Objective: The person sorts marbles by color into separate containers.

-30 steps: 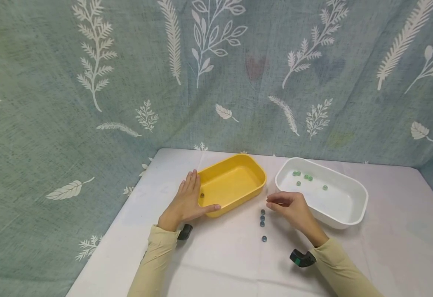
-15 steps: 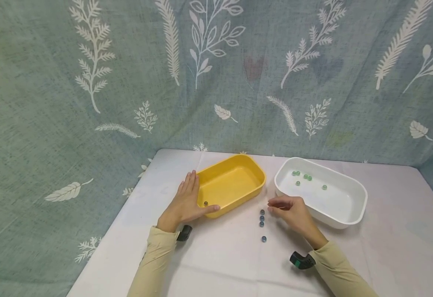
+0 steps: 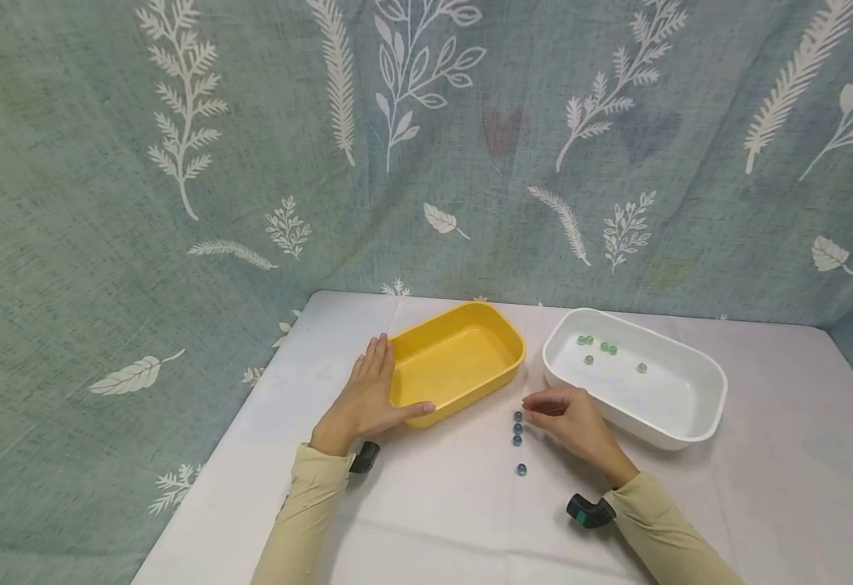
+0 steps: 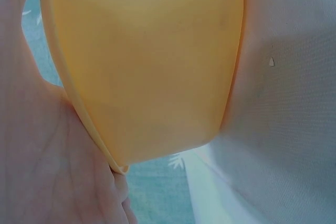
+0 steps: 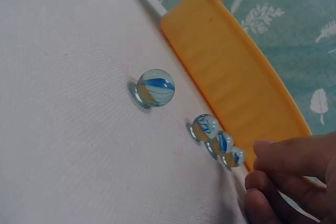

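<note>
My left hand (image 3: 371,394) lies with straight fingers and spread thumb over the left end of a yellow plastic tray (image 3: 463,357). In the left wrist view the palm presses along the tray's rim (image 4: 79,108). My right hand (image 3: 569,418) hovers with bent fingers right at the far end of a row of blue-swirled glass marbles (image 3: 517,428); nothing shows between its fingertips. A separate marble (image 5: 156,87) rests closer to me. The right wrist view puts the fingertips (image 5: 262,150) beside the farthest marble (image 5: 235,157) of the row.
A white plastic tray (image 3: 646,398) with several green marbles (image 3: 605,347) stands right of the yellow one, just beyond my right hand. White cloth (image 3: 434,520) covers the table, and a leaf-patterned curtain (image 3: 397,227) hangs along its back and left.
The dark marble inside the yellow tray has rolled toward its near left corner and out of sight. My right hand has shifted slightly left and nearer, to the row. The left hand stays put.
</note>
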A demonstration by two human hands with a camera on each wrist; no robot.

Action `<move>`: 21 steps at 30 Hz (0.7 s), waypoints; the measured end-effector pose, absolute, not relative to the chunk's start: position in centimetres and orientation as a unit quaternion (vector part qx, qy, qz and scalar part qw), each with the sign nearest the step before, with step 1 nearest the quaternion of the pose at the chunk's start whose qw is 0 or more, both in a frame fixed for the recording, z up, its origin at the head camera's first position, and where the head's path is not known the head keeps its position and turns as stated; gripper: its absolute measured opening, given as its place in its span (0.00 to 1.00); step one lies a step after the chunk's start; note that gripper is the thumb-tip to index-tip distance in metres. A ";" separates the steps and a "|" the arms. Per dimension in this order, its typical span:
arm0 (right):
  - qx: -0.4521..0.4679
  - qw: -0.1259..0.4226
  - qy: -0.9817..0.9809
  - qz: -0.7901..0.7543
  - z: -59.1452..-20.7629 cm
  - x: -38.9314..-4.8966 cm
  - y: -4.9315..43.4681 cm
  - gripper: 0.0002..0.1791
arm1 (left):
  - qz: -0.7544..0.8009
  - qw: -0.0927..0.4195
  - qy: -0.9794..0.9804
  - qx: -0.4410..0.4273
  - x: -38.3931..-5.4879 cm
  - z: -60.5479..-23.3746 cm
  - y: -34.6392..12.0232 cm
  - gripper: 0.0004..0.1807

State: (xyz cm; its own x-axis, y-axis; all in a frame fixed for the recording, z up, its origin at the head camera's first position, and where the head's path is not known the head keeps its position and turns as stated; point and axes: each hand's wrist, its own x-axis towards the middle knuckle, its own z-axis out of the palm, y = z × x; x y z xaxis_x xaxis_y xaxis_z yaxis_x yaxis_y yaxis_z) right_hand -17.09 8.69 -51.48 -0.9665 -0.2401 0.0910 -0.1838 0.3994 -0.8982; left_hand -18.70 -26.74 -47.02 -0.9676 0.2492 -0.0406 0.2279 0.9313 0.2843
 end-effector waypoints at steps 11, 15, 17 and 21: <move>-0.107 0.048 0.846 -0.520 -51.8 -17.6 8.2 0.12 | 0.137 0.032 0.982 0.124 -18.8 -47.0 -26.7 0.74; -0.115 0.045 0.845 -0.520 -51.9 -17.7 8.0 0.12 | 0.137 0.033 0.982 0.123 -18.8 -47.1 -26.7 0.74; -0.121 0.041 0.846 -0.518 -52.0 -17.7 8.0 0.12 | 0.136 0.035 0.983 0.122 -18.8 -47.1 -26.7 0.74; -0.130 0.033 0.846 -0.516 -52.0 -17.6 7.8 0.11 | 0.136 0.038 0.982 0.122 -18.8 -47.1 -26.7 0.74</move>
State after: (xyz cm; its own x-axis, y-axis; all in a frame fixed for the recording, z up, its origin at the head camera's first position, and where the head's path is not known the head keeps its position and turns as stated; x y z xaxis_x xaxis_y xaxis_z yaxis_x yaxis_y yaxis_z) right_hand -17.58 7.83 -52.03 -0.9642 -0.2534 0.0777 -0.1850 0.4335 -0.8819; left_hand -18.80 -26.68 -47.07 -0.9672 0.2509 -0.0407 0.2305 0.9333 0.2755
